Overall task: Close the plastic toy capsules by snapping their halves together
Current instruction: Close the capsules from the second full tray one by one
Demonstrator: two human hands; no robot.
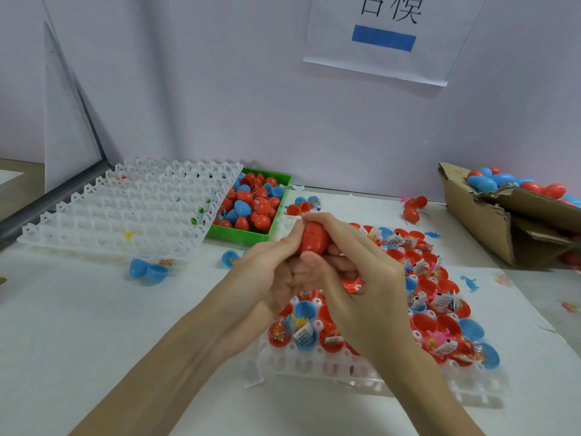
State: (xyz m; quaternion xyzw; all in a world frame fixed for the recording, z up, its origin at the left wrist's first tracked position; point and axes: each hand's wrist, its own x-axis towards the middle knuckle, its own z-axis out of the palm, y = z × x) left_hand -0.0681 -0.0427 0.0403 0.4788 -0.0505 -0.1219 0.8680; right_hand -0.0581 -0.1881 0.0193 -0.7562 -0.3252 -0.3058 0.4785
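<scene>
Capsule (314,239) in both hands' pinch

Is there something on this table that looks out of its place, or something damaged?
Yes. The cardboard box at the right is torn along its edge. Loose pieces lie outside any tray: an open blue capsule at the left, red capsules near the box, and a small blue toy on the bare table.

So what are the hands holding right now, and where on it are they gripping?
Both hands hold one red capsule. The left hand pinches its left side and lower end; the right hand curls over its top and right side.
</scene>
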